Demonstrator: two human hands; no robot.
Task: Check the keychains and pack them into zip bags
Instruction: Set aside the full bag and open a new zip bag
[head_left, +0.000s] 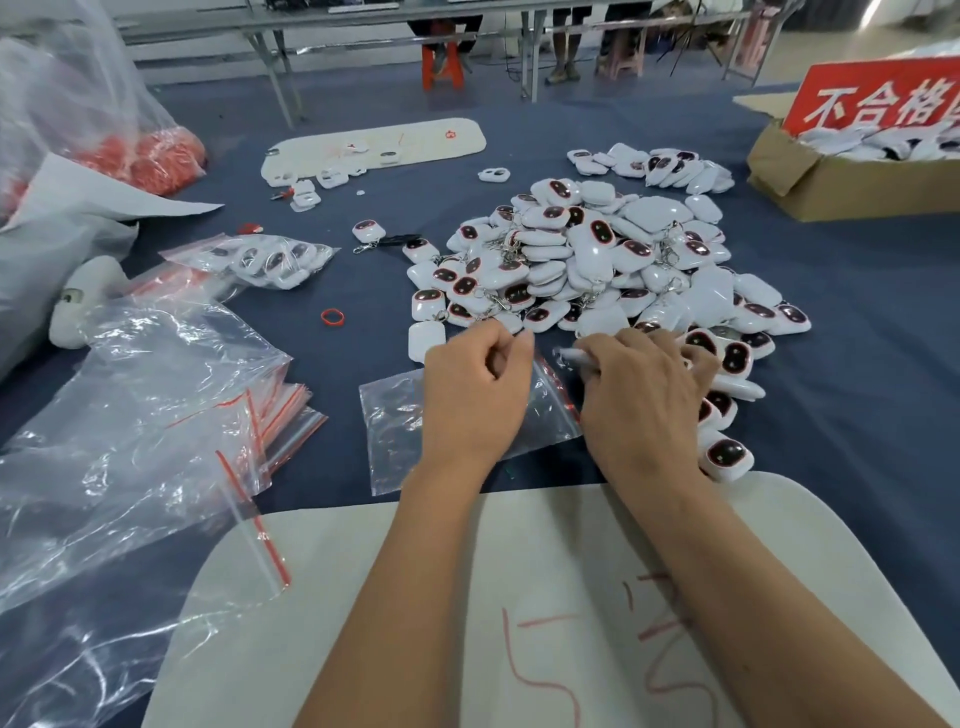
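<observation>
At the near edge of the keychain heap (597, 254), pinching the zip bag (395, 421) mouth with curled left hand (470, 395), gripping a white keychain (576, 356) in right hand (641, 395), best spreading the opening wide, feeding it straight in.

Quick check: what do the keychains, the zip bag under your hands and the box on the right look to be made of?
Keychains: likely glossy white plastic shells, judging by the shine, with dark red-rimmed insets and silvery, probably metal, clasps.
Zip bag: thin clear plastic film, crinkled and glinting, with a red zip strip.
Box: brown cardboard, matte, with folded flaps.
</observation>
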